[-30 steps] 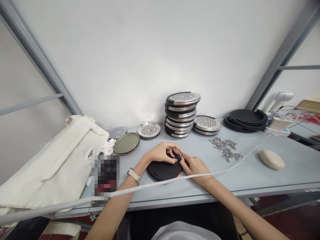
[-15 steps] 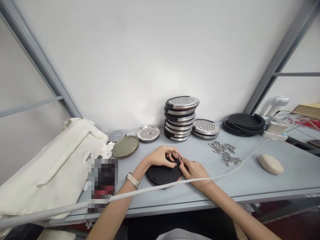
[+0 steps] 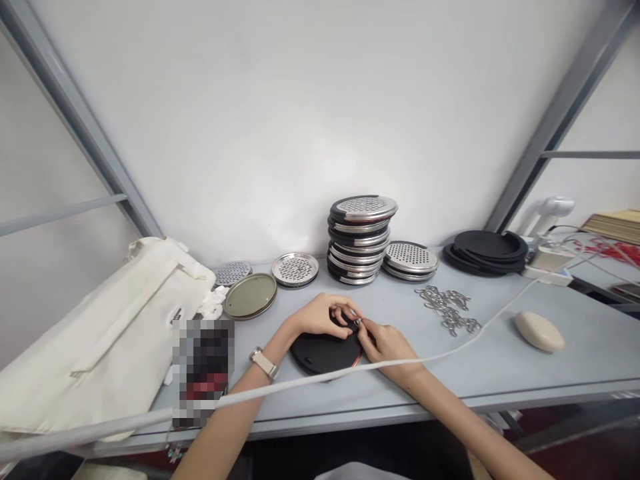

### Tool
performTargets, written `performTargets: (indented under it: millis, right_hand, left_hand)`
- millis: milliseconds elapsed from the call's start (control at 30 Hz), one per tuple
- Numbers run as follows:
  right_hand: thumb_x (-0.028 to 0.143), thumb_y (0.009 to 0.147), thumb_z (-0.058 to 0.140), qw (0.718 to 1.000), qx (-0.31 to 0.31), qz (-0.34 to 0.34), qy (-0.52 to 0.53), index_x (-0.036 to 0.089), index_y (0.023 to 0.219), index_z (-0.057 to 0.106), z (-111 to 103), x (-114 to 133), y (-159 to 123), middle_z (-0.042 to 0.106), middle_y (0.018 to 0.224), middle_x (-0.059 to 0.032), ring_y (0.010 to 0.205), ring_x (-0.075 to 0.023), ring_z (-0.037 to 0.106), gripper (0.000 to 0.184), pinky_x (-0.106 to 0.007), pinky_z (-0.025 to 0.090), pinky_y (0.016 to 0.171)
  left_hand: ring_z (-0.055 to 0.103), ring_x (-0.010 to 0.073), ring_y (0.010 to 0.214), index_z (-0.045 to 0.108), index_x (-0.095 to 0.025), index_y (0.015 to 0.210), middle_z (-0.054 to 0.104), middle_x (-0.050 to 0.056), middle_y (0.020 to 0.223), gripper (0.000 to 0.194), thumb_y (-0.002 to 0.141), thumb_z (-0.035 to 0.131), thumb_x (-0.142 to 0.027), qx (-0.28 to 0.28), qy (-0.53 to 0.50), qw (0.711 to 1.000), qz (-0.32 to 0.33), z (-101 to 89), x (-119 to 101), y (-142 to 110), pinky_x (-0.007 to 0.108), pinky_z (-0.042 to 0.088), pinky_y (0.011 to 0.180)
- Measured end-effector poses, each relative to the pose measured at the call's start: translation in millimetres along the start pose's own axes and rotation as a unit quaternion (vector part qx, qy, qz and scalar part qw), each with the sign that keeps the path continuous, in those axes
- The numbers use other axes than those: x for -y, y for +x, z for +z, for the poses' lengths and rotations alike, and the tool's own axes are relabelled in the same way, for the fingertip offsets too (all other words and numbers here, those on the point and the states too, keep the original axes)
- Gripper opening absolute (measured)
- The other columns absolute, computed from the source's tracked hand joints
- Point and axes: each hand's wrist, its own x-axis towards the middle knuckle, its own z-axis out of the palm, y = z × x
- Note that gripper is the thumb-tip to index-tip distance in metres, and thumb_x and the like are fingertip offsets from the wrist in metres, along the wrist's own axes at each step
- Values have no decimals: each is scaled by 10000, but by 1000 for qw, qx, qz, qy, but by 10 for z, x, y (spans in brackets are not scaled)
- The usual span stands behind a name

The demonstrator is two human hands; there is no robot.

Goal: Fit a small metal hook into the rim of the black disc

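In front of me on the table lies a round black disc (image 3: 323, 352) with a thin red line at its right edge. My left hand (image 3: 327, 317) arches over the far side of this disc, its fingers curled onto the rim. At the right side of the rim, my right hand (image 3: 386, 343) pinches a small silvery metal piece (image 3: 357, 322), right beside the left fingertips. The fingers partly hide that piece, so its exact shape cannot be made out. A loose pile of silvery metal clips (image 3: 447, 307) lies to the right of the hands.
Behind my hands rises a tall stack of round grater plates (image 3: 359, 240), with a lower stack (image 3: 411, 260) beside it. Black discs (image 3: 485, 252) and a beige oval object (image 3: 540, 331) lie right. An olive lid (image 3: 250, 295) and white bag (image 3: 110, 333) are left. A white cable (image 3: 300, 381) crosses in front.
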Motion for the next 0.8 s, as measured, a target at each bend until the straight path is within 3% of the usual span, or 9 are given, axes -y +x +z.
performTargets:
  millis: [400, 800]
  right_hand:
    - [321, 877, 240, 1000, -10, -3, 21, 187, 797, 569, 28, -26, -2, 644, 672, -40, 581, -133, 576, 364, -234, 278, 539]
    - [307, 874, 244, 1000, -2, 5, 26, 178, 818, 580, 13, -10, -4, 655, 693, -50, 602, -142, 593, 364, -234, 292, 540]
  left_hand:
    - [556, 97, 728, 617, -130, 967, 624, 57, 879, 402, 566, 629, -107, -15, 23, 1000, -4, 4, -67, -12, 201, 466, 667]
    - [555, 99, 732, 603, -136, 994, 625, 56, 908, 429, 567, 628, -113, -9, 24, 1000, -12, 7, 14, -12, 222, 475, 691]
